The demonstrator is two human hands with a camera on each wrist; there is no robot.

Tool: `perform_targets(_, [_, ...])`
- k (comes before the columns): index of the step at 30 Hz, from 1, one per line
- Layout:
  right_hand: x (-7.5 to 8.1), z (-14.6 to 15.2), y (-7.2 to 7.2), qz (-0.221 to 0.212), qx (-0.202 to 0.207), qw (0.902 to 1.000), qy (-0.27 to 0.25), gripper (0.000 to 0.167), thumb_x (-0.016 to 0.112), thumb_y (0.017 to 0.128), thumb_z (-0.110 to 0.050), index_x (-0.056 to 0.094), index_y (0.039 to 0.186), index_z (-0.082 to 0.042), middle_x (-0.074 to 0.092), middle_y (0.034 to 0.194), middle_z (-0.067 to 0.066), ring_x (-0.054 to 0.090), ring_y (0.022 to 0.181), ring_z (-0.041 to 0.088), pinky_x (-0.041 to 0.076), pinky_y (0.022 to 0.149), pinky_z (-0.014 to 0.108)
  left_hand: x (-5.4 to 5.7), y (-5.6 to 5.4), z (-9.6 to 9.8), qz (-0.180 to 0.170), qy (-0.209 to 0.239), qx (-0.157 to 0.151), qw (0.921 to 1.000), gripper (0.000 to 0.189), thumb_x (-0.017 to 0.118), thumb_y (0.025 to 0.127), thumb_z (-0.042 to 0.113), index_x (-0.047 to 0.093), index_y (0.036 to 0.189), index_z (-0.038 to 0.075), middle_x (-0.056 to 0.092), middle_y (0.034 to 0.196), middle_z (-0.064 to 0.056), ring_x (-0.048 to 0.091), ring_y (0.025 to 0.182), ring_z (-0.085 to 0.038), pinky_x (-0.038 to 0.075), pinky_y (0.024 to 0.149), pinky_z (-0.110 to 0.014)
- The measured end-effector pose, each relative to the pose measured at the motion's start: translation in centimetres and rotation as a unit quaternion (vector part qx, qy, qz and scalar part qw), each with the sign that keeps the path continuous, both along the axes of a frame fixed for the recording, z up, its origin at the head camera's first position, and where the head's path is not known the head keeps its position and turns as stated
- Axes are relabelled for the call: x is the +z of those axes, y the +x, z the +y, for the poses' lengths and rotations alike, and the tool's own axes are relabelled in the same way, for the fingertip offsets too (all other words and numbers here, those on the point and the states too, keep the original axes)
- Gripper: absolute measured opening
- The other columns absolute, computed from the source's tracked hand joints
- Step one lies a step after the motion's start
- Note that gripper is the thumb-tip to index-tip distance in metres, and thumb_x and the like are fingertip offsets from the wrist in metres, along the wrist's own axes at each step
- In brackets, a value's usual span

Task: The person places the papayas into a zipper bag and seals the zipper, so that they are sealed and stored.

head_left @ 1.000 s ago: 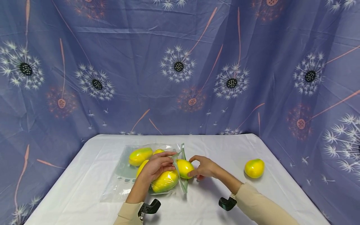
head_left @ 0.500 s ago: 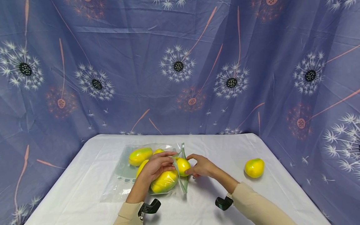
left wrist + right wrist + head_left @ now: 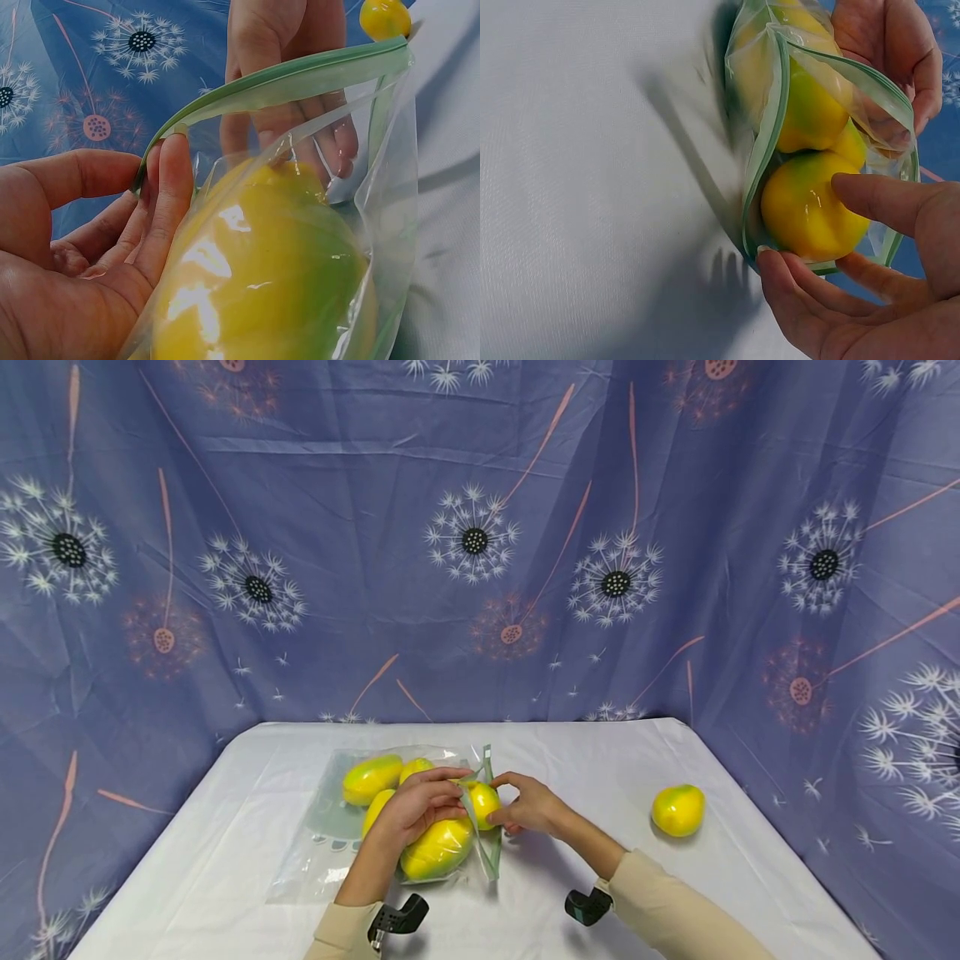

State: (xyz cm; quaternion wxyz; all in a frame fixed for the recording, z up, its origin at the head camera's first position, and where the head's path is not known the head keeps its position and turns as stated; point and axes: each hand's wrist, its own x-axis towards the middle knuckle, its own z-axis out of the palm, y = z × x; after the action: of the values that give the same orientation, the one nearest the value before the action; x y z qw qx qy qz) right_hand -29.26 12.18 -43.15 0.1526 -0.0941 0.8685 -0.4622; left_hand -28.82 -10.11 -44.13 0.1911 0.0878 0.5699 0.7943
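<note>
A clear zip bag (image 3: 300,870) with a green zip strip lies on its side, its mouth spread toward the right. Several yellow-green mangoes are inside, among them a near mango (image 3: 437,852) and a far mango (image 3: 372,780). My left hand (image 3: 422,803) pinches the upper lip of the mouth, the green zip strip (image 3: 247,82), between thumb and fingers. At the mouth, my right hand (image 3: 532,803) holds another mango (image 3: 810,214), thumb and fingers on either side of its outer end. Most of that mango sits within the green rim, against the ones behind.
A loose mango (image 3: 678,811) lies on the white-covered table (image 3: 600,893) at the right. A blue dandelion-print curtain (image 3: 375,568) stands behind the table and along its sides. Black wrist cameras (image 3: 588,906) sit on both wrists.
My right hand has moved left, carrying its mango deeper into the bag's mouth. The left hand keeps its pinch on the bag's lip, and the loose mango stays in place.
</note>
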Motion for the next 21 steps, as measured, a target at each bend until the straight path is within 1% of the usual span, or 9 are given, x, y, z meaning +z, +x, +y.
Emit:
perform_targets(7, [-0.5, -0.4, -0.2, 0.004, -0.009, 0.9999, -0.005, 0.059, 0.085, 0.079, -0.017, 0.060, 0.132, -0.009, 0.073, 0.083, 0.015, 0.069, 0.065, 0.022, 0.062, 0.068, 0.036, 0.0, 0.0, 0.0, 0.000, 0.002, 0.001, 1.0000, 0.050, 0.056, 0.095, -0.004, 0.047, 0.144, -0.011, 0.047, 0.145, -0.032, 0.071, 0.078, -0.016, 0.063, 0.078, -0.027])
perform_targets(11, [-0.8, -0.6, -0.4, -0.004, -0.020, 0.9998, -0.007, 0.058, 0.085, 0.079, -0.020, 0.061, 0.131, -0.010, 0.072, 0.083, 0.014, 0.069, 0.066, 0.021, 0.062, 0.067, 0.033, -0.1, 0.0, 0.0, 0.001, 0.003, 0.000, 1.0000, 0.050, 0.056, 0.096, -0.004, 0.047, 0.144, -0.012, 0.049, 0.144, -0.031, 0.071, 0.079, -0.016, 0.063, 0.079, -0.027])
perform_targets(16, [-0.9, -0.9, -0.5, -0.004, -0.024, 0.9995, -0.021, 0.057, 0.084, 0.080, -0.020, 0.060, 0.129, -0.007, 0.073, 0.084, 0.016, 0.071, 0.070, 0.024, 0.063, 0.070, 0.036, -0.1, -0.1, -0.1, 0.000, 0.002, 0.000, 1.0000, 0.050, 0.057, 0.096, -0.004, 0.048, 0.144, -0.011, 0.051, 0.141, -0.031, 0.071, 0.078, -0.017, 0.063, 0.078, -0.027])
perform_targets(21, [-1.0, -1.3, -0.8, 0.003, -0.032, 0.9989, -0.035, 0.054, 0.085, 0.079, -0.019, 0.062, 0.126, -0.006, 0.072, 0.087, 0.010, 0.073, 0.074, 0.026, 0.064, 0.073, 0.039, -0.1, -0.1, -0.1, 0.003, 0.003, 0.000, 1.0000, 0.050, 0.057, 0.096, -0.004, 0.047, 0.144, -0.012, 0.056, 0.136, -0.028, 0.071, 0.077, -0.016, 0.063, 0.078, -0.027])
